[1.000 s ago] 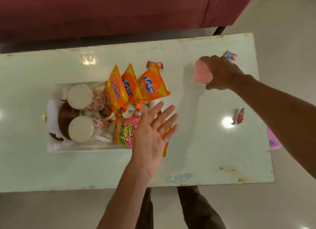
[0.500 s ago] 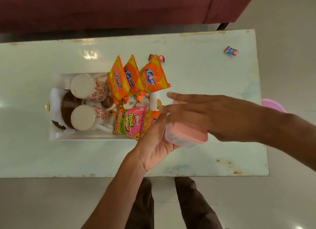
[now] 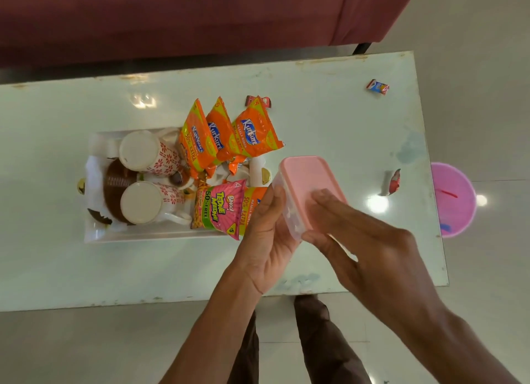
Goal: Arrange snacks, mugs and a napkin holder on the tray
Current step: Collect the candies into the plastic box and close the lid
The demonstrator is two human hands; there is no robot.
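A clear plastic box with a pink lid is held above the table, just right of the tray. My left hand cups its underside and left wall. My right hand grips its near end, fingers lying on the lid. The clear tray holds two white mugs with red flowers lying on their sides, a brown napkin holder with white napkins, several orange Kurkure packets and a pink Bingo packet.
Small wrapped sweets lie on the white table: one at the far right, one by the right edge, one behind the orange packets. A pink bin stands on the floor to the right. A maroon sofa runs behind.
My right hand carried the pink-lidded box from the far right of the table toward me. My left hand rose from over the tray and took hold of the box's underside.
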